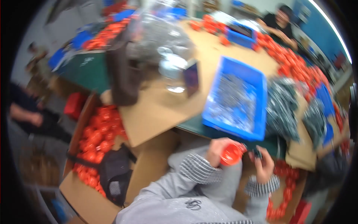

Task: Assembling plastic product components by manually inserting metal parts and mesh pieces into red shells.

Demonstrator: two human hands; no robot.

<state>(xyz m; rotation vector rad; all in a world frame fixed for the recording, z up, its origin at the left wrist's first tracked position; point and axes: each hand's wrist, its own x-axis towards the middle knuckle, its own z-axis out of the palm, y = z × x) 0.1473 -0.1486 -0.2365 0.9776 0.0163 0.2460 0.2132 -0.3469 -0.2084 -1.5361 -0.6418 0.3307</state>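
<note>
My left hand [216, 151] is closed round a red cup-shaped plastic part [231, 154], whose hollow side faces up toward me. Just to its right, my right hand [265, 166] pinches a small dark piece [257, 152] between thumb and fingers; blur hides its exact kind. A narrow gap separates the two hands, both above my lap. Beyond them, on the table edge, stands a blue plastic bin [260, 112] holding many small shiny metal-looking pieces [235, 91].
Cardboard boxes of red parts stand at my left [97, 136] and right [289, 183]; a black bag [116, 171] lies on the left one. Plastic bags of dark pieces [282, 108] lie right of the bin. A clear bottle [172, 71] stands left of it. Other people [279, 24] sit around.
</note>
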